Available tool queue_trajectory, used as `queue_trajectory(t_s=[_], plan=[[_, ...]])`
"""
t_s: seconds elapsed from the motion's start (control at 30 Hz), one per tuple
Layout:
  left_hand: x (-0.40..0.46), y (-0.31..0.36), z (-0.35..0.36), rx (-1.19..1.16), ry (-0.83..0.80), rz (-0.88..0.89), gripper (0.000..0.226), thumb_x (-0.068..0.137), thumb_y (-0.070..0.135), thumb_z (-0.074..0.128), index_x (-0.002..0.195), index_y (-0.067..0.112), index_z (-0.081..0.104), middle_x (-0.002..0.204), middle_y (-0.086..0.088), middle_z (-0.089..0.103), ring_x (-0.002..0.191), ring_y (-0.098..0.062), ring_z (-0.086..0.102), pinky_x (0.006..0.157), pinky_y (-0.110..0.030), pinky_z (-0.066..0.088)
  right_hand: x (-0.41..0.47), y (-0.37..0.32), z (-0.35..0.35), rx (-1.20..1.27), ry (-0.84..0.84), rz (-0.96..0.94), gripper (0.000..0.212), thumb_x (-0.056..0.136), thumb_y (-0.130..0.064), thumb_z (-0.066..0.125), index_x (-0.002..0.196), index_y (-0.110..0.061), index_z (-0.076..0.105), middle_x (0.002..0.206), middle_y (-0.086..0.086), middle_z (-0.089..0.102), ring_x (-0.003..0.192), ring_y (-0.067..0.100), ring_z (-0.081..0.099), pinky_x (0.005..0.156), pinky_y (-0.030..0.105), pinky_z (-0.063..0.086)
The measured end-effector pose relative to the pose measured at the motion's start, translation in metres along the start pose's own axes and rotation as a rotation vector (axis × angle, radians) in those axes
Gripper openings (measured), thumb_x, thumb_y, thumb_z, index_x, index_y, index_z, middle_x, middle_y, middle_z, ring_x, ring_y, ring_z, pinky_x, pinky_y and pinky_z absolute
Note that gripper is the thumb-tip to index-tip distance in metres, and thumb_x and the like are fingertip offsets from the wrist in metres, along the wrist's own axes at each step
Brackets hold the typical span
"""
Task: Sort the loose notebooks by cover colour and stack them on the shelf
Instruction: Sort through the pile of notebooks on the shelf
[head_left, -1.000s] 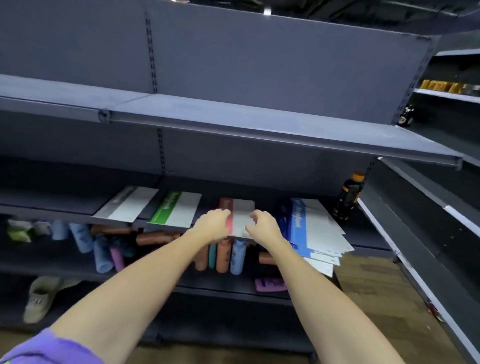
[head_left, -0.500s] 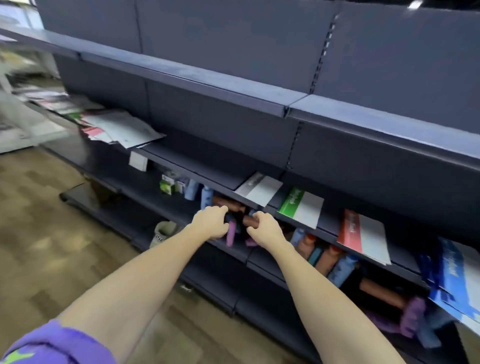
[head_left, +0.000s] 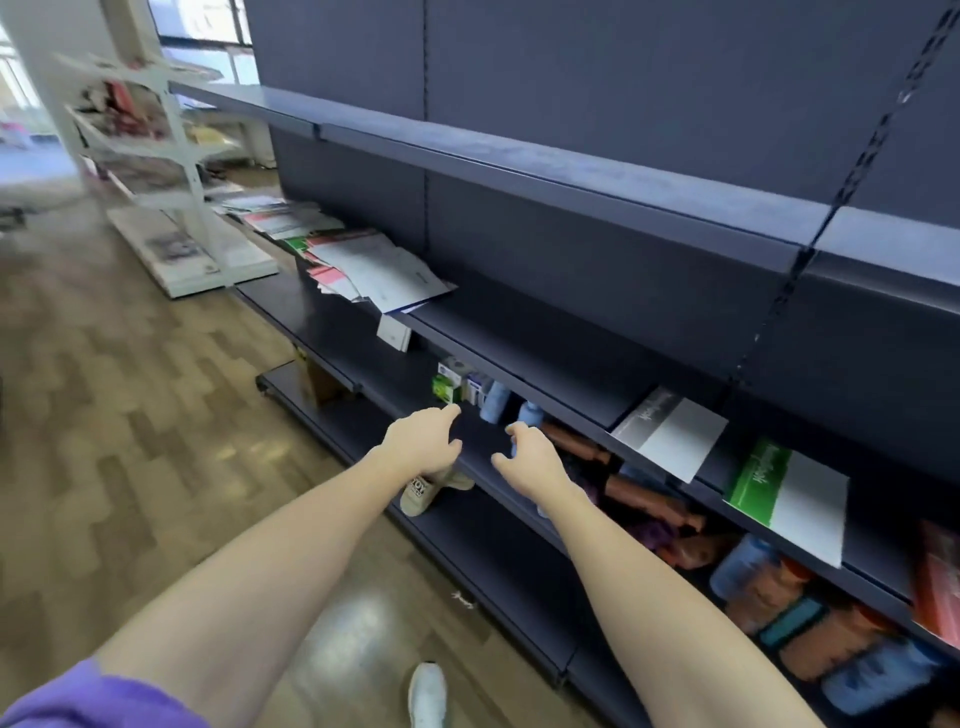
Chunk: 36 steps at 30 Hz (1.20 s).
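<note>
Neither grip holds anything: the left hand (head_left: 420, 444) reaches forward with its fingers loosely spread, and the right hand (head_left: 530, 457) hangs just beside it at 3 o'clock, fingers relaxed and slightly bent, thumb apart. Both hover in front of the dark shelf unit (head_left: 597, 176), over the edge of a lower shelf, touching nothing that can be made out.

The loose notebooks (head_left: 374, 267) lie in an untidy heap on the middle shelf, well off at 11 o'clock from the hands, white covers uppermost with red and green edges showing beneath. Sorted ones lie on the same shelf at 3 o'clock of the hands: a grey-and-white notebook (head_left: 670, 431), then a green-and-white notebook (head_left: 787, 491), then a red notebook (head_left: 940, 587) cut by the frame edge.

Under that shelf, blue, brown and purple bottles (head_left: 769, 587) lie on their sides, with small boxes (head_left: 454, 382) at 12 o'clock of the left hand. A beige slipper (head_left: 428, 491) rests on the bottom shelf. A white rack (head_left: 156, 171) stands on the wooden floor (head_left: 130, 415) at 10 o'clock.
</note>
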<state>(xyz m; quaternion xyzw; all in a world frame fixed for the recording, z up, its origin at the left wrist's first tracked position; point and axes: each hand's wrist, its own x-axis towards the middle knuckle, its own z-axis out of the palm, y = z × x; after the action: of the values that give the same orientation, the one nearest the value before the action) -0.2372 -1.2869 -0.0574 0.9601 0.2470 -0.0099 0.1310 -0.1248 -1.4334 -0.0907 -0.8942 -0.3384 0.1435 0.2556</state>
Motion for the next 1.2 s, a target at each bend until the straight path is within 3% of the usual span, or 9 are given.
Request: queue_trajectory(t_s=[0.23, 0.63, 0.83, 1.07, 1.2], plan=[[0.087, -0.076, -0.044, 0.127, 0.026, -0.068, 0.054, 0.097, 0.038, 0.049, 0.146, 0.022, 0.036, 0.134, -0.006, 0.056, 0.121, -0.032, 0.054, 0.094, -0.045, 0.049, 0.130, -0.073, 0.021, 0.095, 0.030, -0.094, 0.043, 0.091, -0.028, 0.061, 0.128, -0.010, 0.053, 0.127, 0.011, 0.056, 0.117, 0.030, 0.056, 0.094, 0.037, 0.046], [0.223, -0.197, -0.100, 0.212, 0.048, -0.163, 0.046, 0.098, 0.036, 0.047, 0.139, 0.016, 0.042, 0.132, -0.009, 0.055, 0.121, -0.033, 0.050, 0.094, -0.044, 0.044, 0.296, -0.140, 0.052, 0.148, -0.049, -0.092, 0.051, 0.092, -0.026, 0.059, 0.140, -0.016, 0.047, 0.139, 0.006, 0.049, 0.125, 0.025, 0.053, 0.103, 0.040, 0.045], [0.275, -0.247, -0.110, 0.144, 0.057, -0.112, 0.041, 0.098, 0.034, 0.048, 0.134, 0.015, 0.045, 0.130, -0.009, 0.057, 0.117, -0.033, 0.051, 0.092, -0.045, 0.047, 0.352, -0.186, 0.078, 0.061, -0.041, -0.120, 0.051, 0.089, -0.024, 0.058, 0.138, -0.015, 0.049, 0.137, 0.005, 0.052, 0.127, 0.024, 0.050, 0.102, 0.041, 0.046], [0.340, -0.312, -0.117, 0.157, 0.006, 0.073, 0.050, 0.097, 0.031, 0.052, 0.141, 0.011, 0.039, 0.136, -0.010, 0.052, 0.122, -0.031, 0.048, 0.094, -0.043, 0.047, 0.408, -0.231, 0.113, -0.132, 0.037, -0.013, 0.056, 0.088, -0.027, 0.062, 0.138, -0.012, 0.044, 0.144, 0.008, 0.041, 0.136, 0.028, 0.036, 0.111, 0.041, 0.034], [0.379, -0.344, -0.118, 0.122, -0.009, 0.198, 0.060, 0.098, 0.037, 0.055, 0.147, 0.010, 0.033, 0.147, -0.009, 0.043, 0.132, -0.030, 0.042, 0.103, -0.042, 0.042, 0.438, -0.248, 0.137, -0.235, 0.058, 0.060, 0.068, 0.086, -0.023, 0.065, 0.144, -0.011, 0.033, 0.151, 0.010, 0.031, 0.144, 0.030, 0.022, 0.119, 0.046, 0.024]])
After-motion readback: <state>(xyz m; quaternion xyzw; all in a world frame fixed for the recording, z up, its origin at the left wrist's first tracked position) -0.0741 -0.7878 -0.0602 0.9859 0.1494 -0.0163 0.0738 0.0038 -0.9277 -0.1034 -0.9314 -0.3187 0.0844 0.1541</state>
